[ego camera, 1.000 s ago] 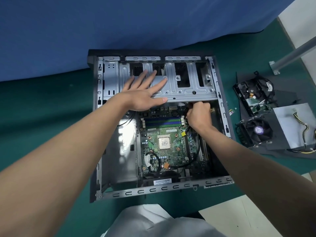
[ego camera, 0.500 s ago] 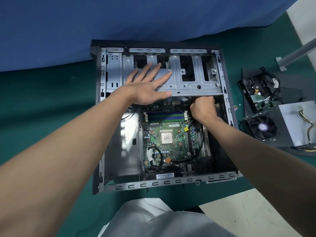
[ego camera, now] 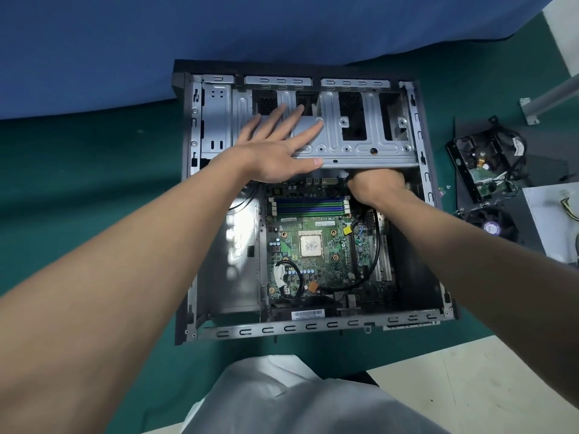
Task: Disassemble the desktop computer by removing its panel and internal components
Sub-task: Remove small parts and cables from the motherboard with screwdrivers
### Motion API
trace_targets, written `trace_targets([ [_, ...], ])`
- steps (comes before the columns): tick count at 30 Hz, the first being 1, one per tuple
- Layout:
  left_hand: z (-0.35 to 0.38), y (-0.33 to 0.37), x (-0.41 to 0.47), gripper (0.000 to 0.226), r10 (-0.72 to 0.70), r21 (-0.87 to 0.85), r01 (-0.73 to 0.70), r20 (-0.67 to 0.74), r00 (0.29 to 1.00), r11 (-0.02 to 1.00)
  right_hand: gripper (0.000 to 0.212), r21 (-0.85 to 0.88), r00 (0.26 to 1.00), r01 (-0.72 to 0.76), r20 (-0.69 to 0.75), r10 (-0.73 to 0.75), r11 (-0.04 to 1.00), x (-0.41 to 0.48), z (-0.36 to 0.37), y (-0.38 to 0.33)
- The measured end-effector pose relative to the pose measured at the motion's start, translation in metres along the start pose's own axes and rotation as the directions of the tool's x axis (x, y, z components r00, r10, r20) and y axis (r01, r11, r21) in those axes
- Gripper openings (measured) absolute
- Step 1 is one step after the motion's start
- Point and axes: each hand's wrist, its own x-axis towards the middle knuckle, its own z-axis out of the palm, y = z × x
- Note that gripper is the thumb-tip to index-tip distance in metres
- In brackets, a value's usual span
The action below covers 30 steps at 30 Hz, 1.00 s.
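Here, a desktop computer case [ego camera: 313,325] is laid on its side on a green mat [ego camera: 78,189], with its side panel off and its inside exposed. A grey steel frame with slotted rails is seen all round. At the far end, a silver metal drive cage [ego camera: 354,142] with large rectangular cut-outs is fitted across the width of the case. Below it, a green motherboard [ego camera: 326,274] is mounted flat on the case floor. A square silver processor [ego camera: 310,244] is set at the board's centre, and blue and green memory slots [ego camera: 310,205] are lined up just beyond it. A black cable [ego camera: 377,245] is looped down the board's right side.

The left hand [ego camera: 275,158] is laid flat on the left part of the drive cage, with fingers straight and spread and the thumb along the cage's near edge. The right hand [ego camera: 376,186] is pushed in beneath the cage's near edge, above the board's far right corner. Its fingers are hidden under the metal, so whether anything is gripped cannot be told.

To the right of the case, well apart from both hands, a black fan [ego camera: 492,227], a black drive carrier [ego camera: 482,164] and a grey power supply box [ego camera: 551,220] are laid out. A blue cloth [ego camera: 219,32] is draped behind the case.
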Motion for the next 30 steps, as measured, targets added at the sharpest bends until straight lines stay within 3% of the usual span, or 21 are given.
trace_targets([
  [5,0.000,0.001,-0.001,0.069,0.001,-0.006,-0.001,-0.004,1.000,1.000,0.039,-0.067,0.987,0.093,0.137,-0.084,0.993,0.002,-0.006,0.006],
  [13,0.000,0.002,-0.002,0.068,-0.002,-0.007,0.002,-0.007,1.000,1.000,0.030,-0.005,0.981,0.139,0.140,-0.137,0.990,0.002,-0.006,0.013],
  [20,0.000,0.002,-0.003,0.068,0.003,-0.006,-0.003,-0.014,1.000,1.000,0.038,-0.047,0.996,0.036,0.077,-0.033,0.998,0.001,-0.005,0.014],
  [27,-0.001,0.003,-0.004,0.068,0.002,-0.003,-0.002,-0.020,1.000,1.000,0.047,0.086,0.992,-0.062,0.112,0.052,0.994,0.005,-0.003,0.009],
  [30,-0.002,0.003,-0.004,0.068,-0.001,0.000,0.001,-0.021,1.000,1.000,0.044,0.135,0.995,-0.103,0.017,0.101,0.986,0.006,0.000,0.009],
])
